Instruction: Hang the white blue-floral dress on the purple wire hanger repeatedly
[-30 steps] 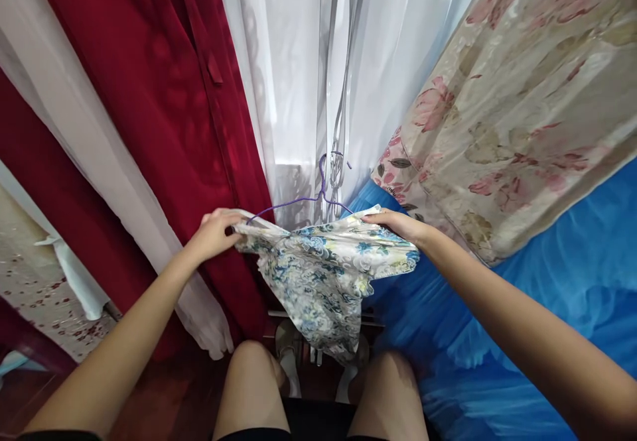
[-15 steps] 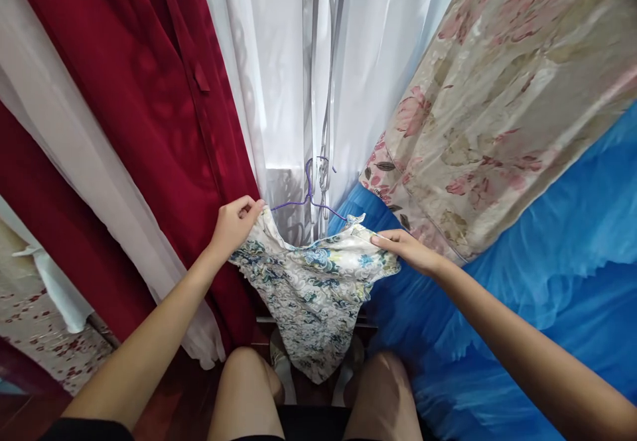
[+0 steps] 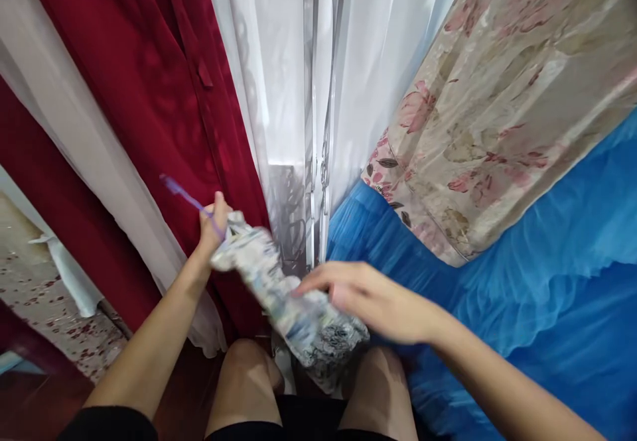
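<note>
A floral garment, white with blue and green, hangs slanted and blurred from my left hand down to between my knees. My left hand is closed around the purple hanger near the garment's upper end, and the hanger's hook points up and left. My right hand is at the garment's right side, its fingers extended over the cloth and partly blurred by motion. Whether the fingertips touch the fabric is hard to make out.
Long red cloth hangs at the left, white cloth in the middle. A beige floral dress and blue ruffled fabric hang at the right. My bare knees are below.
The garment has turned from spread wide to narrow and slanted. My left hand has moved left and now holds the hanger; my right hand has let go of the shoulder and moved left and down.
</note>
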Available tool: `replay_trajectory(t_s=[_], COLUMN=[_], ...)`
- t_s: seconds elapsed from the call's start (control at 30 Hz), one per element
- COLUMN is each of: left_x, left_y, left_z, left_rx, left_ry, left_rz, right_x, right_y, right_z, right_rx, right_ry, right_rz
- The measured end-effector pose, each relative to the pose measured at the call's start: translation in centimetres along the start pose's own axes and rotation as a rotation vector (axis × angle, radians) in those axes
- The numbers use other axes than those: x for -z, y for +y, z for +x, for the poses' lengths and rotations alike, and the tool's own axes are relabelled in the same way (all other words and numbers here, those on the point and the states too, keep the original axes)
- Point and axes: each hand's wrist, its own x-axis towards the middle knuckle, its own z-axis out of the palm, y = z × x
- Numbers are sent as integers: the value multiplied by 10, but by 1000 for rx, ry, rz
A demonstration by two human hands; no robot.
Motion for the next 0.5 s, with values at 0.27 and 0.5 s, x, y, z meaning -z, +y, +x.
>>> replay_trajectory(t_s=[0.27,0.5], left_x=[-34,-78], left_y=[43,84], left_z=[-87,-137], left_rx=[349,487], left_ry=[-609,-1106], left_rz=[-593,-981], right_x=[-19,-21], right_y=[107,132], right_z=[-9,-35], right_rx=[-68,-295], right_ry=[435,633], right_rz=[-217,468])
